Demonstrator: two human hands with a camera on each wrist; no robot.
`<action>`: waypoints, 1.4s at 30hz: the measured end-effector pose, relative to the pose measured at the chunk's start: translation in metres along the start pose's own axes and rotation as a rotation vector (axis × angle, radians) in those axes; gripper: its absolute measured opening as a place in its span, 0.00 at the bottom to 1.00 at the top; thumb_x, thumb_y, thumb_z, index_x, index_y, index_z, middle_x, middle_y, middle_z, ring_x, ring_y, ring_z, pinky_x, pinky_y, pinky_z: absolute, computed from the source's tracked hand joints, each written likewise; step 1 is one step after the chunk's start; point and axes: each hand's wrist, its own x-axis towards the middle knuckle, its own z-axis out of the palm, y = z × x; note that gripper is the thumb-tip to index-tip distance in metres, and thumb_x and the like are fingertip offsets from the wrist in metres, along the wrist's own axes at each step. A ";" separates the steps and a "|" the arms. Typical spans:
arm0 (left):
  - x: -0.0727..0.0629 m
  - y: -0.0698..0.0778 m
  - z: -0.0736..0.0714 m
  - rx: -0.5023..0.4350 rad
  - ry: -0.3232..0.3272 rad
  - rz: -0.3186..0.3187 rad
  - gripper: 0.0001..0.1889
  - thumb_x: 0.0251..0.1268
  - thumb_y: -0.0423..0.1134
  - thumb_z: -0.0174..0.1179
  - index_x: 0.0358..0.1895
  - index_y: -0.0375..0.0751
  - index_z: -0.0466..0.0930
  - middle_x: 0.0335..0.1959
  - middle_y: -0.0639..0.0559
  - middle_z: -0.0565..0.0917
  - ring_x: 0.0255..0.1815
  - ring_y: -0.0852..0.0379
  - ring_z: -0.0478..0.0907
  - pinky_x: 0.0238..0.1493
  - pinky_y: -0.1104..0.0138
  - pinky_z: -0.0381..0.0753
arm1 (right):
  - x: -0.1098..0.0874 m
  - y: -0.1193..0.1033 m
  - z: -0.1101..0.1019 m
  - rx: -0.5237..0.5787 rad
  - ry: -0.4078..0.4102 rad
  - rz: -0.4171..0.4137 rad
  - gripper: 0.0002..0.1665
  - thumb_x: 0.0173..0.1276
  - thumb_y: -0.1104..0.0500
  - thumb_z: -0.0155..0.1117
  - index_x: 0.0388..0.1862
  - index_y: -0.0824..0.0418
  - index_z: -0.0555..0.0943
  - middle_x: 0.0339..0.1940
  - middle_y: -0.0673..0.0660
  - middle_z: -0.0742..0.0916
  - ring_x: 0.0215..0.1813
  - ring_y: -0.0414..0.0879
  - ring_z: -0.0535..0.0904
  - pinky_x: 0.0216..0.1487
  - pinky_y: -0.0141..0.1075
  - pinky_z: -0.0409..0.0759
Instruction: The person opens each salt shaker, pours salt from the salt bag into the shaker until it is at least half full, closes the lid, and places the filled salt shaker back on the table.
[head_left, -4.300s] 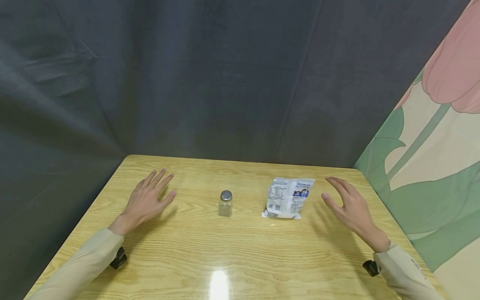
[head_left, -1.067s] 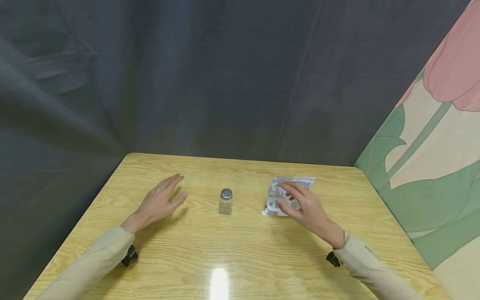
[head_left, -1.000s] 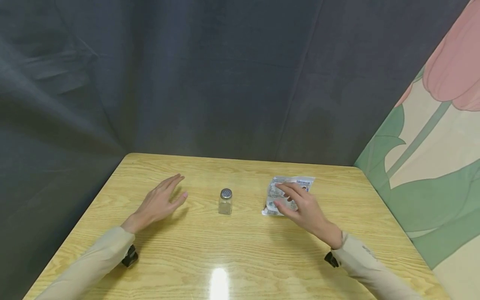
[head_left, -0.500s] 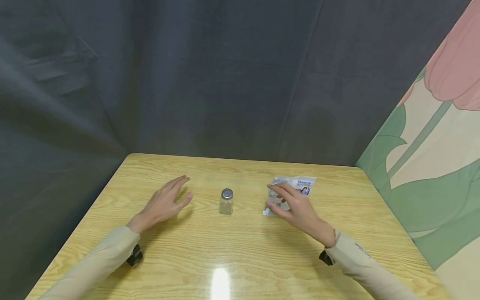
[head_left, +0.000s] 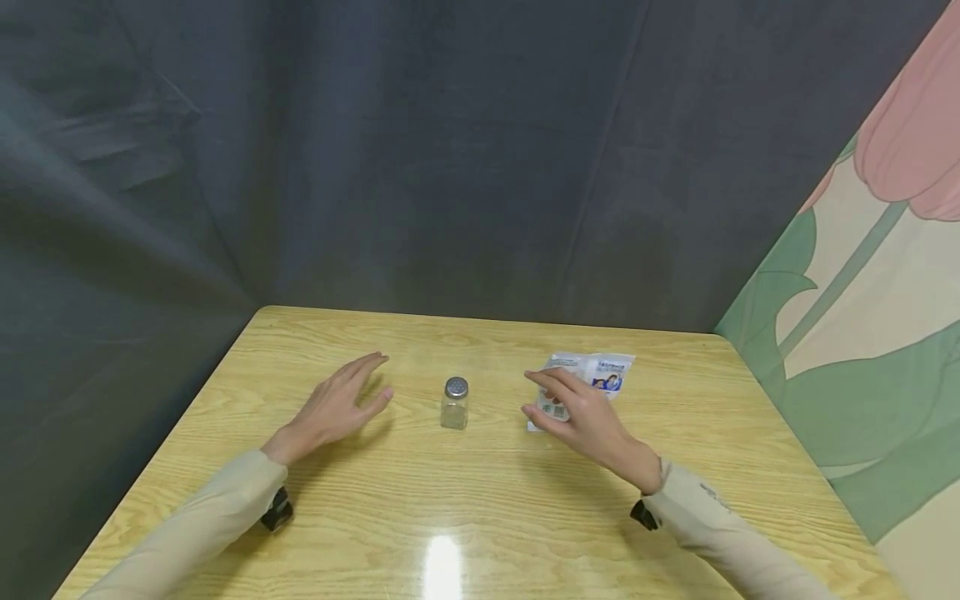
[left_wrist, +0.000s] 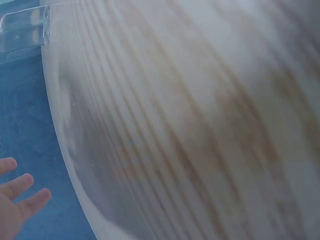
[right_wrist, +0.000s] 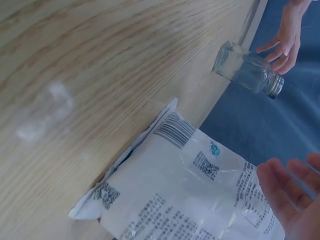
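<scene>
Both grips are released: the right hand (head_left: 588,417), its fingers loosely bent and the thumb apart from them, grasps nothing, and the left hand (head_left: 333,408) likewise has its fingers extended around no object. Four seconds or so ago the right hand was to the right of the white printed packet (right_wrist: 185,175), well clear of it; now it has come across and hides the packet's middle and lower part in the head view, its fingertips reaching past the packet's left edge. Half a second ago it sat slightly further right, so more of the packet's upper right, with its small blue picture, shows now. Whether the hand touches the packet, I cannot tell.

The left hand has also moved inward, from well left of the metal-capped glass shaker (head_left: 453,406) to near it, with a gap remaining. The packet and the shaker have kept their places: the packet stands on its bottom seam on the right, and the shaker stands upright between the two hands.

Further out, the beige left sleeve (head_left: 195,525) and right sleeve (head_left: 727,533) have followed the hands inward. The wood-grain desk (head_left: 487,483), the dark curtain (head_left: 427,167) behind it and the tulip mural (head_left: 855,333) on the right look unchanged.
</scene>
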 end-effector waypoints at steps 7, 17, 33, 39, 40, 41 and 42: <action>0.001 0.002 0.003 -0.011 -0.004 0.002 0.34 0.74 0.58 0.51 0.74 0.42 0.62 0.73 0.41 0.65 0.70 0.38 0.64 0.63 0.40 0.69 | 0.002 -0.002 0.004 0.005 -0.016 0.005 0.27 0.72 0.45 0.64 0.60 0.62 0.80 0.51 0.57 0.84 0.36 0.49 0.85 0.32 0.37 0.84; 0.002 0.007 0.007 -0.018 -0.014 0.013 0.34 0.74 0.58 0.51 0.74 0.42 0.62 0.73 0.41 0.66 0.70 0.39 0.64 0.65 0.41 0.68 | 0.003 -0.004 0.011 -0.021 -0.053 0.030 0.26 0.71 0.45 0.64 0.61 0.59 0.80 0.53 0.56 0.84 0.38 0.44 0.83 0.33 0.34 0.83; 0.007 0.012 0.012 -0.035 -0.036 0.053 0.34 0.74 0.59 0.51 0.74 0.42 0.62 0.72 0.40 0.67 0.69 0.38 0.66 0.65 0.41 0.67 | 0.006 -0.007 0.014 -0.025 -0.103 0.049 0.26 0.70 0.48 0.66 0.61 0.61 0.79 0.54 0.56 0.83 0.38 0.47 0.83 0.30 0.31 0.81; 0.007 0.015 0.013 -0.054 -0.062 0.035 0.35 0.74 0.61 0.50 0.75 0.43 0.61 0.73 0.41 0.66 0.70 0.39 0.65 0.65 0.40 0.67 | 0.009 -0.010 0.015 -0.016 -0.128 0.067 0.27 0.67 0.50 0.69 0.62 0.60 0.79 0.54 0.56 0.82 0.38 0.45 0.82 0.29 0.29 0.80; 0.007 0.015 0.013 -0.058 -0.066 0.033 0.35 0.74 0.61 0.50 0.75 0.44 0.61 0.73 0.41 0.66 0.70 0.39 0.65 0.65 0.41 0.67 | 0.009 -0.011 0.015 -0.012 -0.131 0.070 0.27 0.67 0.51 0.70 0.62 0.60 0.79 0.54 0.55 0.82 0.38 0.45 0.81 0.29 0.28 0.80; 0.006 0.015 0.013 -0.060 -0.069 0.034 0.35 0.74 0.61 0.50 0.75 0.44 0.61 0.73 0.41 0.66 0.70 0.39 0.65 0.65 0.41 0.67 | 0.009 -0.011 0.016 -0.011 -0.134 0.071 0.27 0.67 0.51 0.70 0.62 0.60 0.79 0.54 0.55 0.82 0.38 0.44 0.81 0.29 0.28 0.79; 0.006 0.015 0.013 -0.063 -0.073 0.034 0.35 0.74 0.61 0.50 0.75 0.45 0.60 0.73 0.41 0.66 0.70 0.39 0.65 0.65 0.41 0.67 | 0.010 -0.011 0.016 -0.012 -0.137 0.071 0.28 0.67 0.51 0.70 0.62 0.60 0.79 0.55 0.55 0.82 0.38 0.44 0.81 0.29 0.28 0.79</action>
